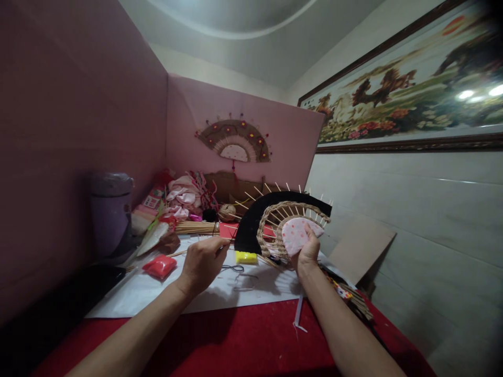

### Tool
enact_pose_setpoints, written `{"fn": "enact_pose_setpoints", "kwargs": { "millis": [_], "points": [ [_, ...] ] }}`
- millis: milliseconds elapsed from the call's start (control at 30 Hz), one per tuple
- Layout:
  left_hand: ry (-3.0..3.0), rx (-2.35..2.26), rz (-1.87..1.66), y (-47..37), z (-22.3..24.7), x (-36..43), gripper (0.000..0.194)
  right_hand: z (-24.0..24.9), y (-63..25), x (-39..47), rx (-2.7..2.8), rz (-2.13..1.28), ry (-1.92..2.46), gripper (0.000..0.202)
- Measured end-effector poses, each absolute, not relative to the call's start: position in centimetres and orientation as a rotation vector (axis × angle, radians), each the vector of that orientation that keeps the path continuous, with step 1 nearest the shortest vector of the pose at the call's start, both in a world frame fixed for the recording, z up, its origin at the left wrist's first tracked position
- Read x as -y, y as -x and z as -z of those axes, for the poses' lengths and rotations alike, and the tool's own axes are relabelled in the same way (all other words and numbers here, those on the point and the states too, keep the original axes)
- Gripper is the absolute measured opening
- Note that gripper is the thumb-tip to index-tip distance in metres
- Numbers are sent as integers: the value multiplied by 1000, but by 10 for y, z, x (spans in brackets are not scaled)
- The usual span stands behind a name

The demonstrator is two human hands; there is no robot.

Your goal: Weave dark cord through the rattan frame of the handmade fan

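My right hand (309, 250) grips a hand-made fan by its half-round pink dotted cloth base (295, 235), thumb on the front. The fan has a black cloth band (251, 222), braided straw trim (271, 212) and thin wooden sticks poking past its outer edge. It is held up above the table, tilted. At the fan's left end, my left hand (205, 264) is closed in a pinch on a thin black strand, probably thread; its far end is hard to make out.
On the white sheet (157, 298) lie a red packet (160, 267), a yellow packet (246, 257) and a bundle of sticks (196, 227). A purple container (112, 217) stands left. Twine (227, 212) and cloth (184, 193) are piled behind. A finished fan (236, 137) hangs on the pink panel.
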State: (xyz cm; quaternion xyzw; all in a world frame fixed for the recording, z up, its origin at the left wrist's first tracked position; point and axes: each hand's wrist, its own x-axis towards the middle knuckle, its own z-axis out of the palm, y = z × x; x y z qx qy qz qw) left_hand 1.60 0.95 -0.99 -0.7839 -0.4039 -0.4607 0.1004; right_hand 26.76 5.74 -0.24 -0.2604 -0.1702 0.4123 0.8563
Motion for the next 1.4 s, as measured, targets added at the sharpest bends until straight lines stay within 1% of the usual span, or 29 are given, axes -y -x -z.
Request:
{"fn": "enact_pose_setpoints", "kwargs": {
  "millis": [267,400,500,633,767,867,1133,1400],
  "points": [
    [2340,1208,1452,-15,7,-8,22,3,-270,-58,323,-860,562,25],
    [2435,1346,1705,-12,3,-11,22,4,-274,-60,378,-866,581,24],
    [2510,1343,1919,-11,3,-17,22,5,-277,-61,376,-871,595,22],
    [2587,1329,1995,-13,8,-21,22,8,-280,-62,397,-884,611,23],
    [2677,1325,2160,-17,10,-21,20,12,-281,-63,404,-916,624,24],
    [2739,1322,2166,-19,10,-20,21,13,-281,-64,396,-922,621,25],
    [2732,1311,1972,-21,12,-15,22,14,-280,-65,407,-881,600,24],
    [2616,1360,2161,-17,9,-19,20,14,-283,-67,373,-855,588,22]
  ]
}}
